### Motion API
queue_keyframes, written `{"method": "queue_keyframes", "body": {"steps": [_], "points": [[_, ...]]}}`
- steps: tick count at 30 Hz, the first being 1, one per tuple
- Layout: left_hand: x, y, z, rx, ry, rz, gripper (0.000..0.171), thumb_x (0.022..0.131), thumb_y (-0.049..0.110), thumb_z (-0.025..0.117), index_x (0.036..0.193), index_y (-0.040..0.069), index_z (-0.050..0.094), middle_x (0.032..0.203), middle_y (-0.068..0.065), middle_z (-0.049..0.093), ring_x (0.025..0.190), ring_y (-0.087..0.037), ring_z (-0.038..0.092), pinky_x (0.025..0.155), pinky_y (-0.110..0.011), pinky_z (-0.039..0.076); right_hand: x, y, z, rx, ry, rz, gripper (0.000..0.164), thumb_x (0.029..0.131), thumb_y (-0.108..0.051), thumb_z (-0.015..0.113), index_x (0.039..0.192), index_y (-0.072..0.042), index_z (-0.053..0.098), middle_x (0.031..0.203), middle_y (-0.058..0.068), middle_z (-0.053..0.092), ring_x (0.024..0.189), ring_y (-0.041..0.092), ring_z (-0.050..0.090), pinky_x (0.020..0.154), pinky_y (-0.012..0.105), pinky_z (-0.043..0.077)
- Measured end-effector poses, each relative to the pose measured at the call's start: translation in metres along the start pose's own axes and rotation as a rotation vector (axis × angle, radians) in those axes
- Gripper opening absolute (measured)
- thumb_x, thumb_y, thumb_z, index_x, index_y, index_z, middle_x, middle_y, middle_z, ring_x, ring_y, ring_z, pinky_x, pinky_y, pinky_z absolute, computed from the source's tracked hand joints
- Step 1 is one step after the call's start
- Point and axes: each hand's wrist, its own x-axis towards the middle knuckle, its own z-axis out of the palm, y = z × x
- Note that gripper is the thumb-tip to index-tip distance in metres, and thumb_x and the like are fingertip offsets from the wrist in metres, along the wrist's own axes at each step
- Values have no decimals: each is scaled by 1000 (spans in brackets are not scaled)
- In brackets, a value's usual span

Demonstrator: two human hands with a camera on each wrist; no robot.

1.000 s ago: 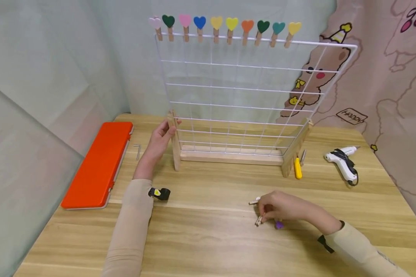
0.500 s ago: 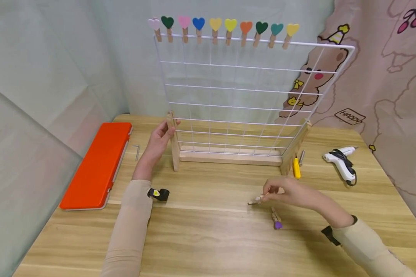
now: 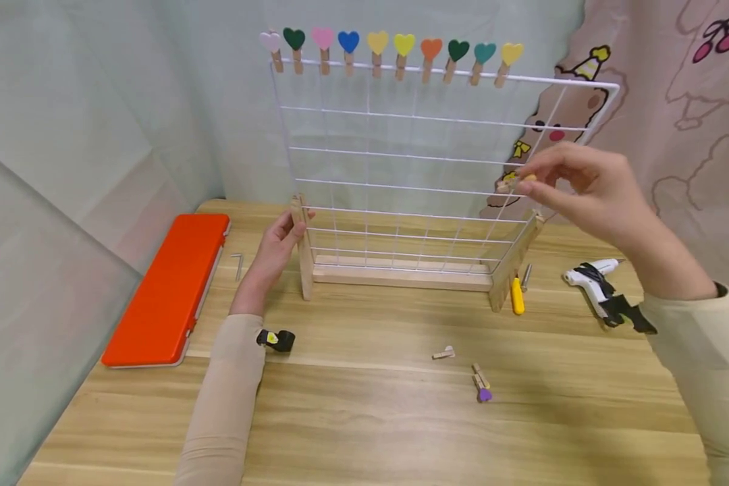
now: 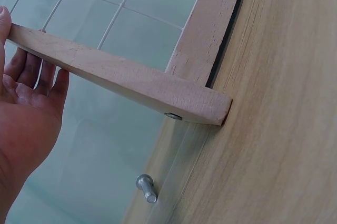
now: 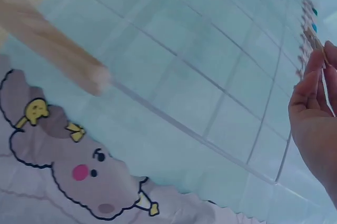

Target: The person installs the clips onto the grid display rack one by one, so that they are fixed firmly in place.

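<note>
A white wire grid rack [image 3: 401, 155] stands in a wooden base [image 3: 401, 273]. Clothespins with coloured hearts [image 3: 403, 44] line its top bar. My left hand [image 3: 276, 246] grips the left wooden upright [image 4: 121, 77], thumb on one side and fingers on the other. Raised before the grid's right side, my right hand [image 3: 589, 192] pinches a small wooden clothespin [image 3: 505, 185] between thumb and fingertips; a bit of yellow shows at them. On the table lie a white-heart clothespin [image 3: 443, 353], a purple-heart one [image 3: 483, 393] and another wooden clothespin [image 3: 480, 373] against it.
A flat red case [image 3: 170, 290] lies at the left, with a hex key [image 3: 238, 265] beside it. By the right upright are a yellow-handled tool [image 3: 517, 295] and a bolt [image 3: 526, 277]. A white glue gun [image 3: 592, 280] lies farther right, partly behind my wrist strap.
My right hand has lifted from the clothespins on the table, up and right to the grid, bringing one clothespin along. My left hand stays on the upright.
</note>
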Motion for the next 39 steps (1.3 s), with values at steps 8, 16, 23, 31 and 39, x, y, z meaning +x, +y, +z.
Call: {"method": "queue_keyframes", "body": {"steps": [8,16,23,31,39], "points": [[1,-1,0,7,3,-3,42,87,32,46,125,13,45,134,-1,37,120,-15,33,101,-39,21,36,5,-16,152,139,94,18,75,12,57,92,12,60,90,12,58,70,16,50,59,14,41],[1,-2,1,5,-6,21,48,88,32,46,128,7,40,132,-11,40,119,-18,34,100,-41,22,55,3,-18,333,405,156,27,76,-1,60,103,4,60,90,11,60,79,16,54,69,15,44],[1,-1,1,9,22,23,48,88,29,46,125,-1,41,129,-14,41,113,-20,37,94,-31,29,65,7,-28,311,472,170,24,72,-2,65,93,8,63,85,11,63,73,15,56,70,14,44],[0,-1,0,3,26,35,45,89,26,45,124,-2,42,126,-18,42,111,-28,36,88,-25,31,72,-3,-33,-81,447,220,21,74,-13,65,92,-2,66,81,-3,63,65,7,48,59,12,36],[1,-2,0,1,23,23,44,88,29,46,124,2,44,127,-11,43,115,-28,35,94,-35,28,71,-3,-30,-542,400,77,23,81,-21,60,87,1,67,83,-17,59,71,-6,44,64,11,32]]}}
